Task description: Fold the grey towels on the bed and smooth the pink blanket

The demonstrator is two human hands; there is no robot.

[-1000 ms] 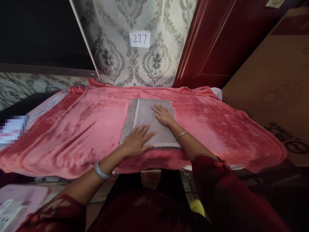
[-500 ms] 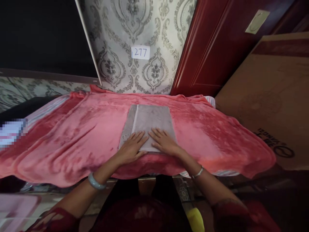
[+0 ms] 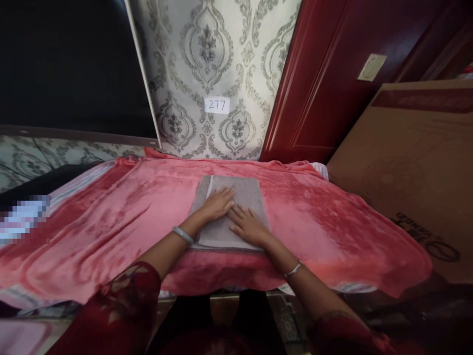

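A grey towel (image 3: 236, 235), folded into a rectangle, lies flat on a pink plush blanket (image 3: 303, 212). My left hand (image 3: 219, 203) rests palm down on the towel's upper middle, fingers stretched out towards the far right. Just right of it and nearer to me, my right hand (image 3: 248, 224) also lies flat on the cloth, its fingers spread and pointing to the far left. The fingertips of the two hands nearly meet. Part of the towel's left side is hidden under my left hand and forearm.
A dark screen (image 3: 74, 69) stands at the back left. Behind the blanket is a patterned wall with a paper label (image 3: 217, 105) reading 277. A red door (image 3: 318, 74) and a large cardboard box (image 3: 414, 162) border the right side.
My left hand has slid away from me across the towel, from its near edge to its upper middle. My right hand stays flat in about the same place on it. The view has tilted up.
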